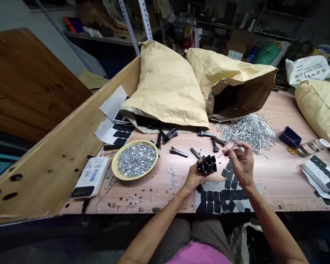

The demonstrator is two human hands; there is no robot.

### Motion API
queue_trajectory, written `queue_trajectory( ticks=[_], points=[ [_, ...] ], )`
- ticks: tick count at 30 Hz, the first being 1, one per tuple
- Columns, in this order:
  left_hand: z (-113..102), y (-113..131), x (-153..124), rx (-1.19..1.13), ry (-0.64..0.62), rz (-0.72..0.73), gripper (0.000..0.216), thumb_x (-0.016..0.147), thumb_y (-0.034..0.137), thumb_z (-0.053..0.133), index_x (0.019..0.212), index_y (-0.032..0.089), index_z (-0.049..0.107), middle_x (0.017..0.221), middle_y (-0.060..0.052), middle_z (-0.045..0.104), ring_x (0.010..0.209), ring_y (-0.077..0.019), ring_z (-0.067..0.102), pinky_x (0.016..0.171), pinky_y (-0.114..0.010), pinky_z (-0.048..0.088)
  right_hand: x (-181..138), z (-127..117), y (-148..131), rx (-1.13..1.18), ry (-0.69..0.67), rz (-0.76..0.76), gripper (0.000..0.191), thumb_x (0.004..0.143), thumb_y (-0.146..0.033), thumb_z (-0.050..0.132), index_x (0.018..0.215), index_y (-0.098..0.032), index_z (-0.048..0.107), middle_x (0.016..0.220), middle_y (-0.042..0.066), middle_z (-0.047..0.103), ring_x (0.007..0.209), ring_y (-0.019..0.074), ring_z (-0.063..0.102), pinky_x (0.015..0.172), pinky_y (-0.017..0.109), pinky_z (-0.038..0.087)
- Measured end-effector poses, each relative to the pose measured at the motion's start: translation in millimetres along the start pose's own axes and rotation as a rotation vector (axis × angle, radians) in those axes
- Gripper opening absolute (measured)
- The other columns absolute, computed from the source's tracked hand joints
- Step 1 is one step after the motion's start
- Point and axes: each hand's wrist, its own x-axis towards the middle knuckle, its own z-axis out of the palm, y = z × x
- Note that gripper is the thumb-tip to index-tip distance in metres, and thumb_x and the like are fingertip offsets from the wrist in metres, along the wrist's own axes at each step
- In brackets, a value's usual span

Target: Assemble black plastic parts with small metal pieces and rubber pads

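Note:
My left hand (194,177) is closed around a bundle of black plastic parts (206,164), their hollow ends facing up. Just right of it, my right hand (242,163) pinches a thin metal pin (224,153) between thumb and fingers, its tip pointing toward the bundle but apart from it. Behind the right hand spreads a heap of silver metal pins (250,132). Loose black plastic parts (178,151) lie on the table beyond my left hand. Under my wrists are black adhesive pads (216,196) on a pale backing sheet.
A yellow bowl (114,169) of small metal washers stands left, with a small pile of washers (172,177) beside it. A white box-shaped device (91,174) lies farther left. Large paper sacks (167,84) line the back. A dark blue tray (290,136) and clear bottle (313,146) are right.

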Motion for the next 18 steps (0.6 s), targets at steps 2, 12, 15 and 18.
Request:
queue_trajectory(
  ticks=[2,12,15,18],
  points=[
    [4,3,-3,0.040,-0.037,0.014,0.041,0.051,0.026,0.082,0.089,0.015,0.070,0.087,-0.006,0.073,0.084,-0.0226,0.066,0.080,-0.034,0.051,-5,4,-2,-0.050,-0.015,-0.020,0.027,0.084,-0.038,0.057,0.103,-0.023,0.045,0.071,-0.002,0.068,0.073,0.0177,0.070,0.068,0.033,0.053],
    [8,3,-8,0.091,-0.036,-0.007,0.039,0.051,0.029,0.083,0.084,0.016,0.068,0.079,-0.002,0.071,0.076,-0.0191,0.064,0.074,-0.029,0.051,-15,-4,22,-0.330,-0.096,-0.234,0.026,0.088,-0.045,0.050,0.097,-0.023,0.061,0.095,0.007,0.071,0.091,0.0209,0.067,0.080,0.037,0.052],
    [4,-1,-9,0.056,0.030,-0.005,0.044,0.048,0.029,0.083,0.087,0.015,0.068,0.082,-0.003,0.072,0.080,-0.0207,0.065,0.076,-0.031,0.052,6,-30,39,-0.463,0.007,-0.076,0.033,0.090,-0.045,0.045,0.102,-0.020,0.063,0.101,0.009,0.070,0.093,0.0219,0.064,0.078,0.037,0.051],
    [0,-6,-9,0.019,0.077,-0.006,0.048,0.047,0.029,0.083,0.090,0.015,0.068,0.081,-0.004,0.073,0.080,-0.0213,0.066,0.076,-0.033,0.054,34,-54,58,-0.837,0.003,0.311,0.028,0.090,-0.035,0.046,0.093,-0.017,0.066,0.090,0.009,0.070,0.084,0.0208,0.065,0.071,0.031,0.049]
  ],
)
